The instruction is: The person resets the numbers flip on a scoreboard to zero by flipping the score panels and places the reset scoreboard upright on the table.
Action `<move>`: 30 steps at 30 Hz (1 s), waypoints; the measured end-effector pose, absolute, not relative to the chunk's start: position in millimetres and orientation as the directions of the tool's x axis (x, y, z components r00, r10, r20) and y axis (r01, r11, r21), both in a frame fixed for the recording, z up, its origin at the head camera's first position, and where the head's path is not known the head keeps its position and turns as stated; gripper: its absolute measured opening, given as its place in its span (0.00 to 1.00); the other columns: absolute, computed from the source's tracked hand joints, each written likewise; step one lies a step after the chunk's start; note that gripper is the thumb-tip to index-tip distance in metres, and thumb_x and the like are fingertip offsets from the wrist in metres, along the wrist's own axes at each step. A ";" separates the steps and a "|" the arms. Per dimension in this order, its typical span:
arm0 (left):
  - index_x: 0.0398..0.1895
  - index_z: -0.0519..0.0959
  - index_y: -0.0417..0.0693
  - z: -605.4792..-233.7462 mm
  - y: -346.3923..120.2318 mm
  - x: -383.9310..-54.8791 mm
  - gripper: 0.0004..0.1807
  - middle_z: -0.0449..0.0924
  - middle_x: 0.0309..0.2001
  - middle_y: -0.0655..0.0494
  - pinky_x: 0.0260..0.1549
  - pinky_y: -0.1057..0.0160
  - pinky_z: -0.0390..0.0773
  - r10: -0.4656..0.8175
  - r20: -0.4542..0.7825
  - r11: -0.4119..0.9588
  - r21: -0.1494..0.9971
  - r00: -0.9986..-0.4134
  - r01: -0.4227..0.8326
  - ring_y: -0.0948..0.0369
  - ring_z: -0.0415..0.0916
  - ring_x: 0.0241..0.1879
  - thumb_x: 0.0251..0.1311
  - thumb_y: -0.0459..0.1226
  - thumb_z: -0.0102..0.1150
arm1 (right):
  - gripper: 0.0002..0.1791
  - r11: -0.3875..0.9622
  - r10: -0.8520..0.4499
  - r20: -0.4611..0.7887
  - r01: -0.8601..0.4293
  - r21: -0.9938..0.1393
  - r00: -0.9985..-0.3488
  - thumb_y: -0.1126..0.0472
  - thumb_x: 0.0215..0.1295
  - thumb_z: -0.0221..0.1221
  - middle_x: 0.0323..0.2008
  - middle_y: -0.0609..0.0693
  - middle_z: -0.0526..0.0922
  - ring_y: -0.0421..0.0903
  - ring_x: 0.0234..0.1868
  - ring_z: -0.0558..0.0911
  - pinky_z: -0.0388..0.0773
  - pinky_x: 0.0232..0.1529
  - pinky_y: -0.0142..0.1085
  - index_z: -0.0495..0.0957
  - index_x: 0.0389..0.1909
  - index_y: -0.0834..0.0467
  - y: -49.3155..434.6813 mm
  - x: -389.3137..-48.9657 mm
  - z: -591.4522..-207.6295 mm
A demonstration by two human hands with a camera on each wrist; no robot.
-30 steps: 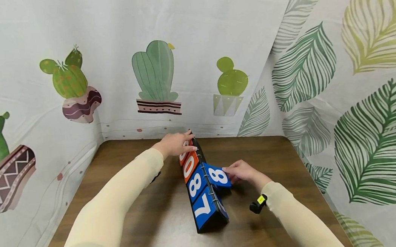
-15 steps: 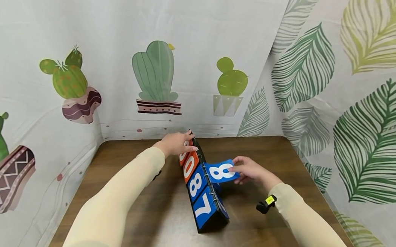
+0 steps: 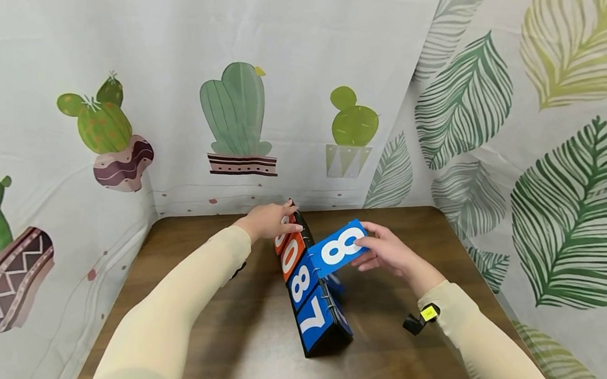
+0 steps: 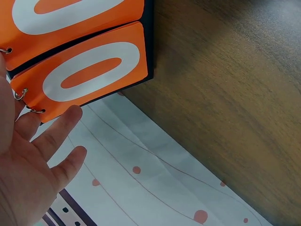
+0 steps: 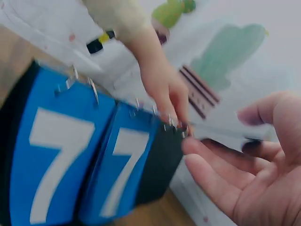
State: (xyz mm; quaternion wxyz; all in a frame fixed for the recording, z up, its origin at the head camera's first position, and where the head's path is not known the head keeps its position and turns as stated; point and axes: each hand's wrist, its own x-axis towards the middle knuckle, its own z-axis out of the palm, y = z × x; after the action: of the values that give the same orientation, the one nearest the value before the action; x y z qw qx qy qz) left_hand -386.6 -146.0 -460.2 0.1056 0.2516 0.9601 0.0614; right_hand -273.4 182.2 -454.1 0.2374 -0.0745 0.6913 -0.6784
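Note:
A black tent-shaped flip scoreboard [image 3: 306, 341] stands on the table, its number cards hung on metal rings along the top ridge. Orange 0 cards [image 4: 89, 73] are at its far end, blue 8 and 7 cards at the near end. My left hand [image 3: 266, 221] holds the far end of the ridge, fingers spread by the rings in the left wrist view. My right hand [image 3: 391, 255] pinches the outer edge of a blue 8 card [image 3: 335, 250], raised to the right of the ridge. Blue 7 cards [image 5: 61, 160] face the right wrist view, which is blurred.
The brown wooden table [image 3: 219, 345] ends at a white cloth backdrop [image 3: 173, 104] printed with cacti and leaves. A black strap with a yellow tag [image 3: 429, 313] hangs at the right sleeve's cuff.
My right hand has lifted the blue 8 card upward, swinging it on its rings from low beside the board to above the ridge's right side. The left hand stays in place.

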 end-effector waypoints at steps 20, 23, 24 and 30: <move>0.81 0.58 0.64 -456.3 -145.1 -385.4 0.45 0.50 0.83 0.53 0.68 0.44 0.73 0.498 -0.185 0.865 0.177 -0.847 0.470 0.48 0.68 0.74 0.66 0.71 0.48 | 0.16 0.356 -0.504 0.156 -0.369 -0.859 -0.850 0.63 0.76 0.54 0.46 0.61 0.87 0.51 0.42 0.85 0.83 0.45 0.34 0.76 0.59 0.65 108.6 -237.4 -453.1; 0.81 0.58 0.64 -458.5 -146.0 -387.2 0.45 0.49 0.83 0.53 0.66 0.45 0.75 0.504 -0.180 0.862 0.170 -0.845 0.478 0.49 0.68 0.74 0.66 0.71 0.47 | 0.23 0.401 -0.516 0.164 -0.406 -0.821 -0.841 0.62 0.76 0.54 0.51 0.60 0.87 0.49 0.44 0.88 0.86 0.47 0.36 0.73 0.68 0.62 101.5 -233.4 -456.4; 0.81 0.58 0.64 -459.3 -146.3 -387.7 0.45 0.49 0.83 0.54 0.65 0.45 0.75 0.503 -0.180 0.862 0.169 -0.845 0.478 0.49 0.68 0.74 0.66 0.71 0.47 | 0.25 0.421 -0.517 0.167 -0.419 -0.805 -0.840 0.62 0.75 0.54 0.54 0.60 0.86 0.47 0.44 0.88 0.86 0.46 0.36 0.71 0.70 0.61 99.5 -232.0 -456.7; 0.81 0.59 0.64 -460.6 -145.7 -387.7 0.46 0.50 0.83 0.54 0.69 0.44 0.72 0.496 -0.176 0.864 0.195 -0.850 0.463 0.48 0.65 0.76 0.64 0.72 0.48 | 0.27 0.506 -0.521 0.221 -0.507 -0.697 -0.824 0.60 0.73 0.55 0.57 0.56 0.86 0.43 0.33 0.85 0.83 0.31 0.31 0.73 0.72 0.55 90.0 -226.6 -457.2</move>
State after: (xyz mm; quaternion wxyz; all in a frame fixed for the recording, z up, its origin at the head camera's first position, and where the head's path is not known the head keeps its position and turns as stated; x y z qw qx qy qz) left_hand -387.7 -145.7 -460.6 0.1110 0.2501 0.9591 0.0730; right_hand -226.6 90.0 -457.2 0.0086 -0.2962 0.8678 -0.3989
